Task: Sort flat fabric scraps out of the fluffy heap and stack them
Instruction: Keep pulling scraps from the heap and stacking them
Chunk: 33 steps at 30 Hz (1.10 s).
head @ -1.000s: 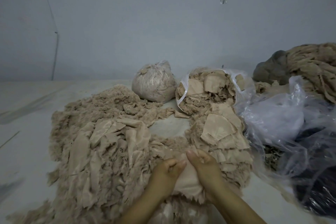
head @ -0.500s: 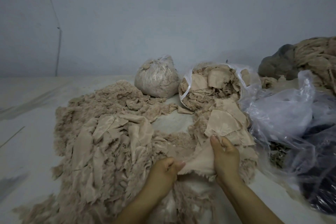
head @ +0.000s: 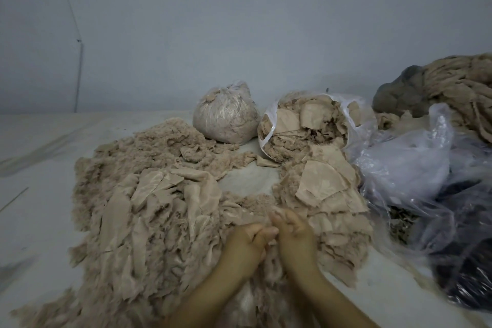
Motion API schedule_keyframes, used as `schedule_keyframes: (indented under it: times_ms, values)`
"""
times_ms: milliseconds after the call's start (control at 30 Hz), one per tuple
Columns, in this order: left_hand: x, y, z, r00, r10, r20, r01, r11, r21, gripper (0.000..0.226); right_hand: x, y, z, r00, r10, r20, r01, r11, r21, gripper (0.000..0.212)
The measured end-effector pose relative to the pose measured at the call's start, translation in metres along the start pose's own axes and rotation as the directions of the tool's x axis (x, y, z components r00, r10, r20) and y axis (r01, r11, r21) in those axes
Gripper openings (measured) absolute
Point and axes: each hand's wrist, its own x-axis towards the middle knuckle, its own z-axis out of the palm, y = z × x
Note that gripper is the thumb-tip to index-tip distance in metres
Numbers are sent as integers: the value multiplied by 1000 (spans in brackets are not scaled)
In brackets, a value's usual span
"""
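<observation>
Both bare arms reach up from the bottom edge and meet in the middle. The left hand (head: 246,241) is curled into a loose fist, knuckles up, with its fingertips tucked in against the other hand. The right hand (head: 294,231) sits just beside it, touching it, with its fingers bent and pointing away from the person. Both hands seem to pinch a bit of soft beige stuff between them, but it is too blurry to tell just what they hold. The fluffy heap (head: 149,210) spreads out to the left of the left hand and under both wrists. The stack of flat fabric scraps (head: 323,189) lies just past the right hand and to its right. Farther away from the hands stand a tied bag (head: 226,114) and an open bag of scraps (head: 306,125). Crinkly clear plastic (head: 407,168) lies far to the right of the right hand.
</observation>
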Motion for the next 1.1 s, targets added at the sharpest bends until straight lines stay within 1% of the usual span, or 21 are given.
schedule_keyframes:
  times_ms: [100,133,200,233,300,367,400,433,500,567,600,667,733,767,800,867,900,933,1000,1033,1100]
  values:
    - [3,-14,-22,994,-4,-105,8,999,36,45,30,-6,-33,982,-4,-189,9,1000,26,29]
    - [2,-11,-21,995,30,-96,-24,997,71,45,32,-9,-32,983,-39,-177,40,999,5,29]
    - [-2,-2,-1,998,60,-7,-59,993,105,45,12,-10,-7,995,-88,-39,85,994,-70,31]
    - [-4,3,8,998,60,-7,-59,994,89,44,1,-9,4,995,-94,9,95,992,-83,34]
    - [-3,3,-3,989,-6,-150,7,1000,3,37,3,-6,-3,998,-43,-46,42,999,-30,33]
    - [1,-6,-35,912,-73,-404,36,994,-99,31,30,-2,-37,970,12,-243,-23,999,-44,31]
    - [1,-7,-46,893,-66,-445,20,994,-108,32,38,-4,-49,953,8,-302,-18,999,-30,31]
    - [0,-6,-47,912,-41,-408,15,998,-66,34,41,-7,-51,955,-17,-295,5,999,-39,30]
    - [-1,0,-30,982,6,-187,14,995,100,41,33,-12,-28,993,-38,-114,29,996,-79,32]
    - [-2,0,-17,995,97,-13,-90,954,285,44,32,-15,-8,999,-41,24,43,992,-117,35]
    - [-1,0,-21,991,132,32,-134,920,368,42,40,-20,-8,999,-43,26,46,988,-151,39]
    - [3,-1,-37,977,212,-13,-180,859,479,33,71,-34,-22,995,-62,-81,47,982,-182,38]
    - [3,1,-53,943,285,-174,-144,816,560,11,103,-50,-45,988,-60,-144,16,956,-293,28]
    - [3,2,-59,924,288,-252,-76,784,616,14,115,-54,-55,986,-40,-160,-32,904,-426,38]
    - [4,2,-64,917,252,-308,15,752,660,28,122,-54,-62,984,-37,-176,-69,827,-558,48]
    - [8,-1,-73,932,89,-352,186,716,673,51,120,-52,-60,970,-149,-193,-30,712,-701,53]
    - [11,-2,-75,936,-5,-352,248,718,650,53,109,-51,-52,967,-207,-151,45,718,-694,49]
    - [13,0,-75,937,-55,-344,274,725,631,43,95,-48,-40,974,-219,-62,129,755,-643,41]
    - [14,-1,-73,946,-64,-319,231,821,522,16,59,-39,-14,969,-115,217,209,851,-481,20]
    - [14,-3,-70,952,-68,-298,189,896,401,21,40,-34,-1,936,-37,349,186,897,-402,13]
    - [11,1,-67,970,-90,-226,121,985,126,19,11,-25,20,861,76,503,84,954,-288,9]
